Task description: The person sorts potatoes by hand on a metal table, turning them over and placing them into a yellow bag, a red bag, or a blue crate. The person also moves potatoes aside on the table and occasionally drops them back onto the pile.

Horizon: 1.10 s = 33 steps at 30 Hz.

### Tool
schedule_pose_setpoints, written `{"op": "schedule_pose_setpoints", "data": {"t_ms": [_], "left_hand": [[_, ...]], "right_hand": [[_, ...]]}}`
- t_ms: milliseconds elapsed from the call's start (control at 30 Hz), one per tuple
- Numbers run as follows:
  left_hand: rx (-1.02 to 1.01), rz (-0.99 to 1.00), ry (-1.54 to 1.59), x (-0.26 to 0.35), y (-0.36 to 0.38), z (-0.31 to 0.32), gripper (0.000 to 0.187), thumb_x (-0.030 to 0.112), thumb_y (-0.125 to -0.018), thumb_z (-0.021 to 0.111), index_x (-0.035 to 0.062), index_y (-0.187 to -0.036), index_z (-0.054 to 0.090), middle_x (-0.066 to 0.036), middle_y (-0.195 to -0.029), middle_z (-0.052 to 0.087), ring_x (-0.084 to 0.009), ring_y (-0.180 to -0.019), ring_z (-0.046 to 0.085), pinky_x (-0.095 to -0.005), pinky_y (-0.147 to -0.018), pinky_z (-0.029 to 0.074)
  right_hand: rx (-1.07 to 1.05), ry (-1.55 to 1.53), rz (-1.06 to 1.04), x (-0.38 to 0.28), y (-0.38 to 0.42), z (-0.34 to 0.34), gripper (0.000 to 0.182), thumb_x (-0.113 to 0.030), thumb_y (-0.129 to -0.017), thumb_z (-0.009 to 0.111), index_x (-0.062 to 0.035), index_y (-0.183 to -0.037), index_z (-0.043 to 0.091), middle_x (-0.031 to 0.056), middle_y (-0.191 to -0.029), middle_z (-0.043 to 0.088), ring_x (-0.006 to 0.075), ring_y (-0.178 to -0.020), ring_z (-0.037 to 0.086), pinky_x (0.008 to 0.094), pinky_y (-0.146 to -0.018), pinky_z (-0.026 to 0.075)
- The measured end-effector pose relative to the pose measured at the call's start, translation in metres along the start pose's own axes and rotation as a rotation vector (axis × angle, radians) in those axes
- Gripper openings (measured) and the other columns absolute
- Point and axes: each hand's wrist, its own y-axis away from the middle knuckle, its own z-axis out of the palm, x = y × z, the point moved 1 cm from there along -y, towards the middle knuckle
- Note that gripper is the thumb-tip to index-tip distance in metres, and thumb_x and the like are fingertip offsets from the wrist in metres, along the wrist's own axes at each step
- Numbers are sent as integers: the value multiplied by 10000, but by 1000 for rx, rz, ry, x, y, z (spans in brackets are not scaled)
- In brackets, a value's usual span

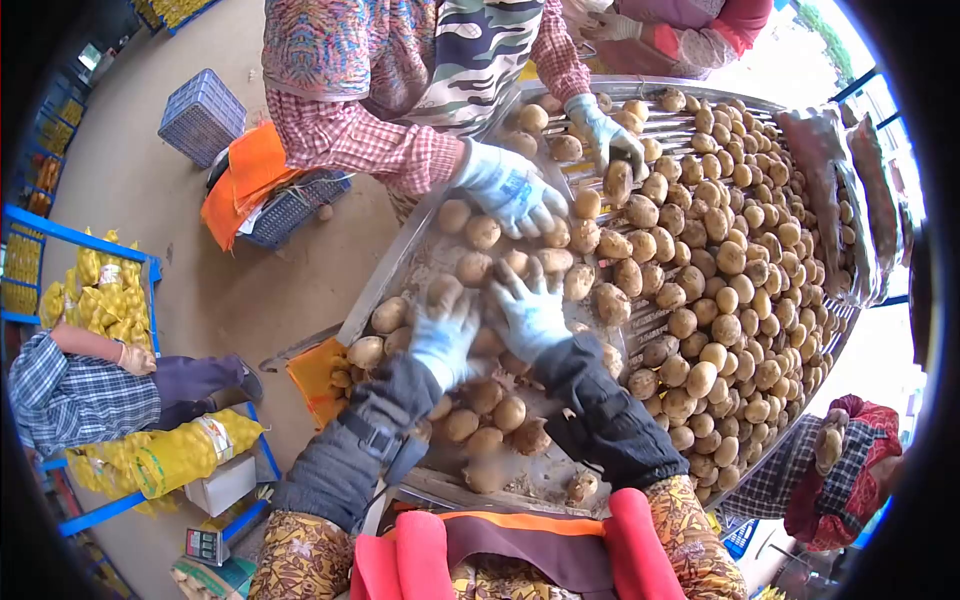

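Note:
My left hand [445, 340], in a light blue glove with soiled fingertips, lies over potatoes on the metal sorting table; it is slightly blurred, its fingers stretched out. Beside it, my right hand [530, 312] in a matching glove has its fingers spread over the potatoes [474, 268] in front of it. Neither hand shows a potato gripped in it. More potatoes [484, 395] lie between my forearms. Across the table, a co-worker's gloved hand [515, 190] touches potatoes, and that person's other hand [605, 135] is on a potato [618, 183].
A large heap of potatoes [725, 270] covers the slatted right side. An orange bag [318, 380] hangs at the table's left edge near small potatoes. Crates [202, 117] stand on the floor at left. Another person [90, 385] is near yellow net sacks [195, 455]; a further person [825, 465] is at right.

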Motion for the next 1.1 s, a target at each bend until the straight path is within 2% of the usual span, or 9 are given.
{"op": "schedule_pose_setpoints", "data": {"t_ms": [133, 267, 367, 467, 633, 733, 900, 1033, 1100], "left_hand": [[-130, 146, -10, 18, 59, 2, 994, 690, -669, 627, 83, -1419, 387, -88, -1503, 349, -287, -1443, 182, -650, -1108, 36], [-145, 97, 138, 26, 101, -5, 772, 619, -784, 569, 209, -1418, 412, -23, -1449, 433, -284, -1407, 245, -689, -1075, 98], [-15, 95, 156, 21, 123, 13, 722, 588, -805, 565, 206, -1404, 436, -7, -1405, 484, -286, -1392, 267, -697, -1064, 115], [15, 35, 193, 24, 136, 10, 669, 544, -831, 560, 195, -1392, 456, 8, -1370, 514, -291, -1337, 341, -704, -1050, 140], [68, -18, 284, 22, 143, 14, 649, 522, -806, 603, 204, -1362, 499, 0, -1337, 538, -336, -1347, 331, -674, -1079, 147], [54, 62, 124, 15, 139, 16, 601, 506, -806, 604, 219, -1329, 533, 8, -1310, 557, -330, -1337, 342, -668, -1085, 151], [102, 149, 156, -1, 129, 24, 549, 533, -819, 567, 241, -1284, 576, 51, -1328, 546, -337, -1351, 315, -669, -1097, 115], [145, 172, 47, -6, 123, 29, 512, 562, -836, 544, 284, -1263, 595, 88, -1320, 551, -329, -1395, 227, -665, -1103, 52], [123, 145, 127, -6, 122, 34, 515, 559, -831, 551, 291, -1268, 593, 86, -1317, 552, -330, -1400, 221, -663, -1108, 48]], "right_hand": [[-139, -77, -167, -23, 41, -15, 479, -400, -743, 667, -216, -1183, 611, 61, -1318, 506, 433, -1341, 300, 768, -1003, 142], [167, -302, -253, -29, 10, -12, 256, -259, -748, 685, -79, -902, 588, 161, -1027, 560, 335, -1035, 538, 483, -918, 392], [332, -128, -204, -23, -66, -19, 461, -291, -745, 692, -110, -1143, 547, 143, -1220, 517, 330, -1115, 510, 503, -925, 389], [190, -38, 82, -18, -130, -23, 528, -363, -731, 708, -144, -1189, 562, 145, -1323, 477, 353, -1117, 513, 522, -855, 426], [-75, -137, 403, 12, -155, -2, 469, -381, -812, 640, -118, -1193, 569, 145, -1082, 616, 337, -945, 613, 453, -828, 501], [157, 92, -13, 7, -111, 17, 353, -321, -813, 636, -119, -1097, 580, 126, -1067, 604, 337, -872, 607, 464, -739, 499], [-229, -66, -6, -20, -17, -3, 322, -273, -792, 658, -184, -1097, 604, 116, -1049, 567, 331, -891, 612, 444, -751, 523], [82, -199, 107, 33, -32, -9, 207, -282, -797, 659, -151, -951, 615, 104, -863, 623, 333, -829, 626, 446, -731, 513], [392, -115, 192, 56, -66, -18, 358, -276, -784, 666, -81, -1069, 576, 160, -993, 601, 350, -909, 589, 455, -776, 484]]}}
